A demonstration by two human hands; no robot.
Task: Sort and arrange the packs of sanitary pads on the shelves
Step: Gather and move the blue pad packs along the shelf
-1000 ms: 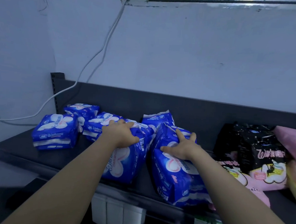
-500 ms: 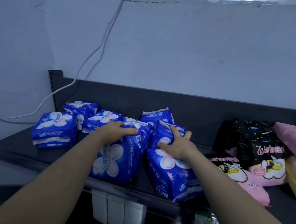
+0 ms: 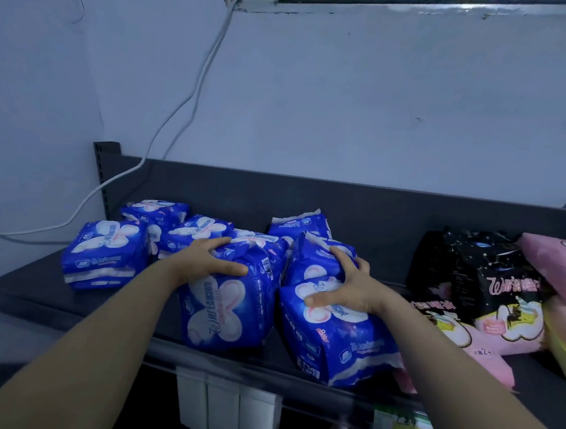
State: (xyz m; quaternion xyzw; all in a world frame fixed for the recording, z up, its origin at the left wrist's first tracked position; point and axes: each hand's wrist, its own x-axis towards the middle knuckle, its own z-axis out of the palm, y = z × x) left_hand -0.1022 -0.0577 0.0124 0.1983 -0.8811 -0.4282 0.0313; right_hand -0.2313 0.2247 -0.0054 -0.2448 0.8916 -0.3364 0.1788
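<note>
Mostly, the rear blue packs [image 3: 198,229] overlap and the pink packs [image 3: 550,260] run past the right edge of the shelf [image 3: 31,295], so you can count roughly 8 blue and 2 black packs [image 3: 490,276]. Each glossy blue wrapper carries a white petal print. Near the front edge, your left hand [image 3: 206,259] grips the upright blue pack [image 3: 226,313], fingers spread; your right hand [image 3: 347,284] grips the tilted blue pack [image 3: 337,337], fingers curled.

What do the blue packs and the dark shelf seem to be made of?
The blue packs: probably thin plastic film, glossy; it creases and catches light where the left hand grips one. The shelf: likely painted metal, matte dark grey, judging by its slotted upright.
</note>
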